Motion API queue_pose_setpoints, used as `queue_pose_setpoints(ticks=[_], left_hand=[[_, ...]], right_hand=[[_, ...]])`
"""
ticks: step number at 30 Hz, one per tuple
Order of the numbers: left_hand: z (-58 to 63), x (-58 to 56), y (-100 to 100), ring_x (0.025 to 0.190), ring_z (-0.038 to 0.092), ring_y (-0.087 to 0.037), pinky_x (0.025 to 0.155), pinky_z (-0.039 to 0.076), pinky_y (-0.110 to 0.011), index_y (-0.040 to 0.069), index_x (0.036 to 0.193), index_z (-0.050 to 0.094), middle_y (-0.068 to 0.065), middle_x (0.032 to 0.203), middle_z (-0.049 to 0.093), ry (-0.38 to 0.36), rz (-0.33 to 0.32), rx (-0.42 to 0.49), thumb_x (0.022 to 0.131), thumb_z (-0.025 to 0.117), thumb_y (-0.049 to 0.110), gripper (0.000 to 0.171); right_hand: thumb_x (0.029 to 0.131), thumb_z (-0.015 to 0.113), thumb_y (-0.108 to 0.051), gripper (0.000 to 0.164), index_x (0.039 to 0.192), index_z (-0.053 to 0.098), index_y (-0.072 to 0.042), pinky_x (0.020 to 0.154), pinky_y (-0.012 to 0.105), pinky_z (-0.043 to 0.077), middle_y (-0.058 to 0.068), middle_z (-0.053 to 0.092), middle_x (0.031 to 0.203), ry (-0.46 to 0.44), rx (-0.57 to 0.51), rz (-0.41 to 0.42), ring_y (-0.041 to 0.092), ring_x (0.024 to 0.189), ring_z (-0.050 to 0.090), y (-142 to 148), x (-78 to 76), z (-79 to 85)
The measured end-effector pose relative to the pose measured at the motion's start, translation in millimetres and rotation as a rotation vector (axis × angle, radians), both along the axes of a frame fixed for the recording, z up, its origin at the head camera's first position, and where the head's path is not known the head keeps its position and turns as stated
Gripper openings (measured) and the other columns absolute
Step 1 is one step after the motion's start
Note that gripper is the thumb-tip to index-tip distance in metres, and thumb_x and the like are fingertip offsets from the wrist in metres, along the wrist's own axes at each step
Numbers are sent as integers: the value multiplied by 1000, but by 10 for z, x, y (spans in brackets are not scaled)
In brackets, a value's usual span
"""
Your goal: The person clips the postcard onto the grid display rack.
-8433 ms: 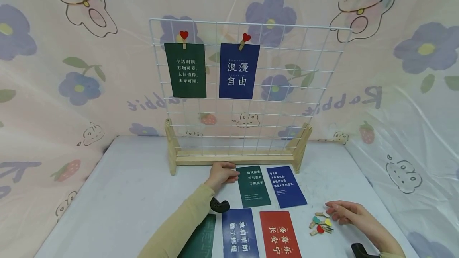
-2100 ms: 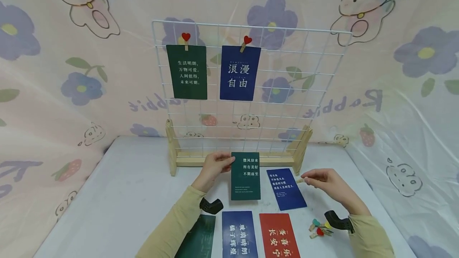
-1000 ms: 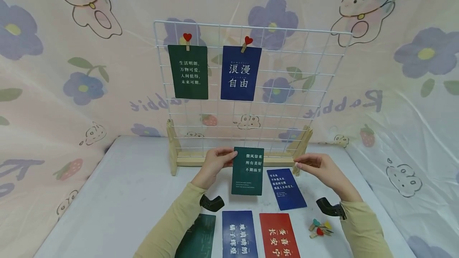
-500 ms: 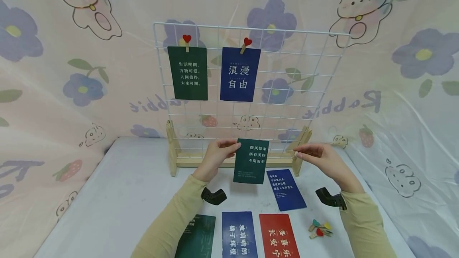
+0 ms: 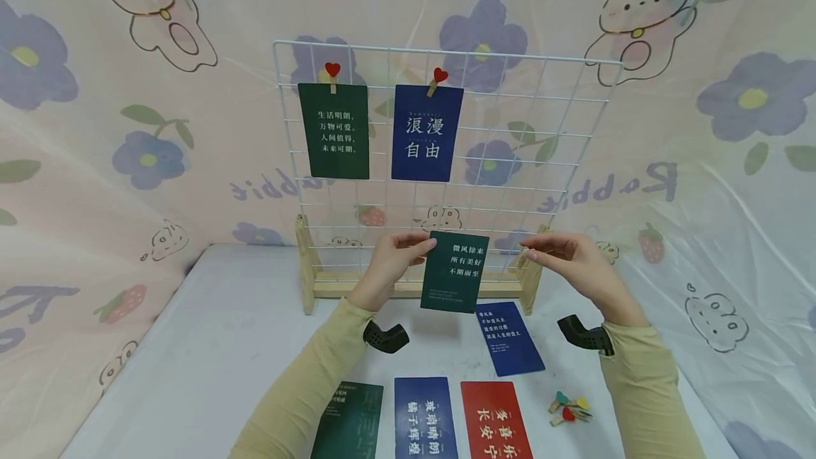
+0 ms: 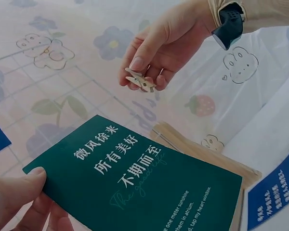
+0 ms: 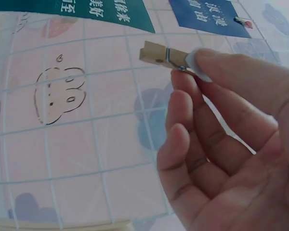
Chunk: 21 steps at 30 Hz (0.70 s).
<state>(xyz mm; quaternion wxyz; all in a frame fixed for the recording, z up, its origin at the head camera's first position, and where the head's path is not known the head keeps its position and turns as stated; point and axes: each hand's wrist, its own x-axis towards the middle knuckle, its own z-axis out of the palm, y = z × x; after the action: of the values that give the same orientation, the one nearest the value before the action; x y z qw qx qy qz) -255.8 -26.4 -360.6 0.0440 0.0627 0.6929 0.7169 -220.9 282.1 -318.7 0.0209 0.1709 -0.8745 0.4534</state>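
Observation:
My left hand (image 5: pixel 390 266) pinches a green card (image 5: pixel 455 273) by its upper left corner, holding it tilted in front of the lower part of a white wire grid (image 5: pixel 510 121). In the left wrist view the thumb lies on the face of the card (image 6: pixel 135 178). Right of the card, my right hand (image 5: pixel 570 264) pinches a small wooden clothespin (image 7: pixel 164 55) between thumb and index finger; its jaws point away from the fingertips. Higher on the grid hang a green card (image 5: pixel 336 133) and a blue card (image 5: pixel 426 137), each under a red heart clothespin (image 5: pixel 440 75).
The grid stands in a wooden base (image 5: pixel 408 289) on a white table (image 5: pixel 191 346). On the table lie a blue card (image 5: pixel 510 338), a dark green card (image 5: pixel 350 420), another blue card (image 5: pixel 426 416), a red card (image 5: pixel 496 420) and a small pile of clothespins (image 5: pixel 569 409).
The left hand has picked the green card off the table and raised it toward the grid. The right hand has taken a clothespin from the pile and moved up beside the card.

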Motion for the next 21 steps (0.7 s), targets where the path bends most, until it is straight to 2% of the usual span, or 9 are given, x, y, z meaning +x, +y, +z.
queue_pose_setpoints(ticks=[5, 13, 17, 21], left_hand=[[132, -28, 44, 92, 62, -22, 86, 52, -32, 7, 109, 70, -6, 102, 67, 25, 14, 23, 87, 72, 19, 25], [324, -66, 77, 90, 63, -21, 84, 53, -31, 6, 108, 70, -6, 101, 68, 89, -14, 53, 88, 71, 18, 23], [417, -74, 88, 90, 63, -20, 84, 53, -30, 5, 108, 70, -6, 101, 68, 110, -13, 37, 88, 71, 18, 24], [521, -90, 92, 90, 63, -20, 84, 53, -30, 4, 109, 69, -7, 102, 68, 125, -22, 37, 89, 71, 17, 24]], right_hand=[[95, 62, -26, 34, 119, 64, -3, 84, 17, 48, 12, 64, 117, 29, -9, 11, 17, 99, 62, -44, -26, 85], [95, 63, -23, 30, 117, 65, -3, 82, 18, 50, 15, 65, 114, 71, -17, 28, 14, 95, 63, -120, -66, 214], [94, 63, -23, 31, 117, 65, -2, 82, 19, 50, 17, 63, 117, 68, -27, 27, 13, 96, 62, -161, -70, 276], [94, 64, -24, 32, 117, 65, -3, 83, 19, 50, 14, 64, 116, 58, -23, 11, 13, 97, 62, -202, -62, 329]])
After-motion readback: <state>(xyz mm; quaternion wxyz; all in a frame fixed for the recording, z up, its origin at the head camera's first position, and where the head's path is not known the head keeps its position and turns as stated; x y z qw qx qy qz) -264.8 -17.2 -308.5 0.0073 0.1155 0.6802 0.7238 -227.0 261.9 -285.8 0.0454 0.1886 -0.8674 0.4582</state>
